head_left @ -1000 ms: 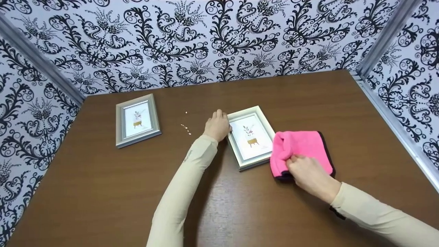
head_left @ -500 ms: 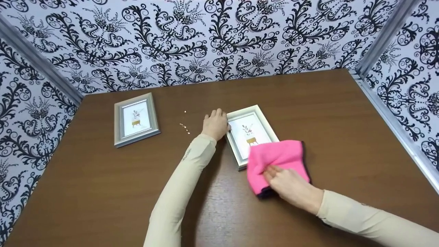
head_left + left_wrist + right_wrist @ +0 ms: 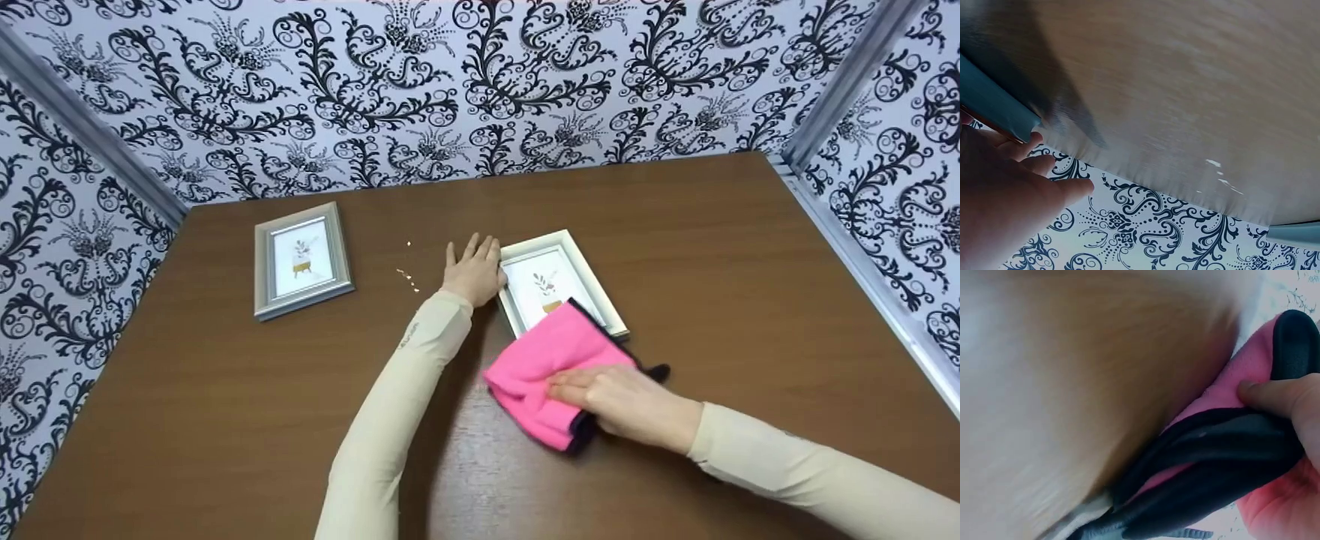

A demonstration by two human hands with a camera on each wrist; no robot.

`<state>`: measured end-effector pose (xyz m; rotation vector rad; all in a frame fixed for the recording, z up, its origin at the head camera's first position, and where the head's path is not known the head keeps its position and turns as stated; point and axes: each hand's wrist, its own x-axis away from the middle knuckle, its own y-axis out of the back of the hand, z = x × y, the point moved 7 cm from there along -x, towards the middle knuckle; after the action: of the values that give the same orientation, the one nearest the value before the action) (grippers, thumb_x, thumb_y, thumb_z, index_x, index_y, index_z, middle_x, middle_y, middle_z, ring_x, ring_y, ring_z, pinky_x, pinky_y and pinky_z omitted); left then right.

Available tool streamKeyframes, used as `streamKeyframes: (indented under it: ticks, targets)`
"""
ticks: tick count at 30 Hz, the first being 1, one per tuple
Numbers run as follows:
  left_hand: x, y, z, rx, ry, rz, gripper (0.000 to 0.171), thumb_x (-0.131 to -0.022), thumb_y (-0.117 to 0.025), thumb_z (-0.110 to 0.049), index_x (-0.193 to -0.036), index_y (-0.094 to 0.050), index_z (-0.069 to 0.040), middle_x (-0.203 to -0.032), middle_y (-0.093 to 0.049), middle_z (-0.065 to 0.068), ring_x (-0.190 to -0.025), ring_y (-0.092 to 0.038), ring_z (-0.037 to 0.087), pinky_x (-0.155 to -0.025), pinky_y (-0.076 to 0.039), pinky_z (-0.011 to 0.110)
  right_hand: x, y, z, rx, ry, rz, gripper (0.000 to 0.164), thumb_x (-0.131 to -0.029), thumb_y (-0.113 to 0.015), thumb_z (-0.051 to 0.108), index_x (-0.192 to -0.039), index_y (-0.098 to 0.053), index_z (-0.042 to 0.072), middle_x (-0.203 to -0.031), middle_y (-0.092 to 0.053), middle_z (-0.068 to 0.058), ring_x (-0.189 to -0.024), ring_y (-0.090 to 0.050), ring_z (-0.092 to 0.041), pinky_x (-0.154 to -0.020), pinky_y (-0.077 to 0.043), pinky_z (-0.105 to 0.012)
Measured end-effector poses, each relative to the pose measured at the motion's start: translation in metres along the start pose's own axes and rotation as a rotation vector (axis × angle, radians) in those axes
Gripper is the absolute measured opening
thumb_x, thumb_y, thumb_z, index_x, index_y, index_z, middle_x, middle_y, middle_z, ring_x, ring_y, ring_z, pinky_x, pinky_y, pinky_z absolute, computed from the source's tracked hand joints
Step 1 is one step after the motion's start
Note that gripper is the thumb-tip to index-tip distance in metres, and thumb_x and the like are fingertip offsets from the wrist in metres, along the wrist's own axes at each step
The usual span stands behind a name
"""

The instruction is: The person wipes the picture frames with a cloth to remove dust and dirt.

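Observation:
A pale picture frame (image 3: 585, 273) with a plant print lies on the wooden table, right of centre. My left hand (image 3: 475, 273) touches its left edge, fingers spread and fairly straight; in the left wrist view the fingers of that hand (image 3: 1027, 185) lie along the frame's side (image 3: 994, 98). With my right hand (image 3: 628, 405) I grip a folded pink cloth (image 3: 551, 345) edged in black. The cloth covers the frame's lower part and hangs past its near edge. Seen from the right wrist, the thumb presses on the pink cloth (image 3: 1230, 391), its black trim folded below.
A second, grey-beige picture frame (image 3: 266, 262) lies at the back left of the table (image 3: 262, 420). Several small white marks (image 3: 409, 280) are on the wood between the two frames. Patterned walls (image 3: 420, 97) enclose the back and sides.
My right hand has moved the pink cloth leftward and nearer, from the frame's right side to its lower edge, turning it. The fingers of my left hand have spread, with the hand staying in place.

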<state>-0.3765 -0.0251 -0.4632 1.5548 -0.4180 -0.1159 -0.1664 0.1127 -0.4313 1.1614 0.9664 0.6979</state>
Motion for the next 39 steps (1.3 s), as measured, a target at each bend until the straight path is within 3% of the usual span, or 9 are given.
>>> streamKeyframes:
  ticks: [5, 12, 18, 24, 28, 31, 34, 36, 39]
  targets:
    - [-0.004, -0.002, 0.001, 0.007, -0.024, 0.018, 0.058, -0.100, -0.033, -0.032, -0.154, -0.023, -0.011, -0.159, -0.019, 0.002, -0.146, -0.007, 0.019, -0.114, -0.006, 0.054, 0.029, 0.014, -0.032, -0.039, -0.215, -0.026, 0.064, -0.054, -0.061, -0.017, -0.114, -0.069, 0.005, -0.108, -0.070, -0.007, -0.096, -0.067, -0.021, -0.081, -0.054, -0.037]
    - [-0.005, 0.005, 0.002, 0.060, -0.074, -0.022, 0.053, -0.097, -0.045, -0.028, -0.145, -0.039, -0.005, -0.153, -0.034, 0.009, -0.145, -0.014, 0.023, -0.113, -0.013, 0.053, 0.056, 0.031, -0.059, 0.082, -0.386, -0.078, 0.036, -0.068, -0.062, -0.011, -0.095, -0.069, 0.013, -0.085, -0.068, 0.003, -0.070, -0.063, -0.015, -0.058, -0.053, -0.037]
    - [-0.010, 0.021, 0.000, 0.085, -0.113, -0.135, 0.024, -0.094, -0.057, -0.018, -0.108, -0.069, -0.004, -0.125, -0.062, 0.012, -0.136, -0.035, 0.032, -0.107, -0.029, 0.054, 0.056, 0.030, -0.059, 0.128, -0.379, -0.042, 0.029, -0.070, -0.065, -0.008, -0.094, -0.065, 0.008, -0.084, -0.065, 0.000, -0.067, -0.061, -0.017, -0.054, -0.051, -0.036]
    - [-0.020, 0.034, 0.001, 0.156, -0.029, -0.171, 0.016, -0.089, -0.062, -0.009, -0.094, -0.076, -0.005, -0.110, -0.062, 0.018, -0.110, -0.053, 0.035, -0.087, -0.049, 0.049, 0.051, 0.032, -0.060, 0.136, -0.368, -0.042, 0.026, -0.068, -0.064, -0.010, -0.086, -0.063, 0.009, -0.079, -0.061, 0.001, -0.064, -0.055, -0.015, -0.053, -0.048, -0.033]
    - [-0.025, 0.039, 0.002, 0.140, 0.014, -0.123, 0.012, -0.086, -0.064, -0.010, -0.089, -0.075, -0.005, -0.108, -0.067, 0.014, -0.106, -0.059, 0.033, -0.087, -0.047, 0.050, 0.046, 0.040, -0.055, 0.159, -0.380, -0.170, 0.026, -0.064, -0.059, -0.009, -0.083, -0.056, 0.008, -0.074, -0.056, 0.000, -0.057, -0.054, -0.019, -0.045, -0.044, -0.036]
    - [-0.028, 0.042, 0.002, 0.129, 0.021, -0.097, 0.010, -0.087, -0.065, -0.013, -0.084, -0.071, -0.005, -0.106, -0.069, 0.013, -0.102, -0.062, 0.031, -0.090, -0.044, 0.051, 0.037, 0.049, -0.051, 0.211, -0.371, -0.318, 0.034, -0.061, -0.056, -0.008, -0.094, -0.059, 0.001, -0.081, -0.062, -0.009, -0.059, -0.060, -0.027, -0.041, -0.045, -0.043]
    - [-0.029, 0.044, 0.003, 0.130, 0.018, -0.094, 0.011, -0.087, -0.065, -0.013, -0.080, -0.069, -0.005, -0.106, -0.068, 0.014, -0.102, -0.062, 0.032, -0.090, -0.043, 0.052, 0.017, 0.048, -0.051, 0.190, -0.316, -0.339, 0.046, -0.063, -0.056, -0.011, -0.108, -0.060, -0.006, -0.097, -0.066, -0.018, -0.080, -0.066, -0.034, -0.058, -0.054, -0.047]
    - [-0.029, 0.043, 0.004, 0.137, 0.012, -0.092, 0.011, -0.087, -0.063, -0.012, -0.081, -0.070, -0.005, -0.108, -0.068, 0.014, -0.102, -0.062, 0.032, -0.090, -0.043, 0.053, -0.002, 0.037, -0.051, 0.141, -0.250, -0.228, 0.052, -0.064, -0.060, -0.013, -0.116, -0.059, -0.007, -0.113, -0.064, -0.022, -0.101, -0.063, -0.036, -0.080, -0.053, -0.049]
    - [-0.028, 0.036, 0.007, 0.159, 0.003, -0.058, 0.022, -0.089, -0.063, -0.017, -0.109, -0.073, -0.013, -0.123, -0.062, 0.013, -0.113, -0.056, 0.033, -0.093, -0.041, 0.055, -0.024, 0.016, -0.048, 0.028, -0.153, -0.004, 0.056, -0.066, -0.066, -0.012, -0.121, -0.057, -0.007, -0.128, -0.056, -0.024, -0.120, -0.052, -0.039, -0.100, -0.039, -0.055]
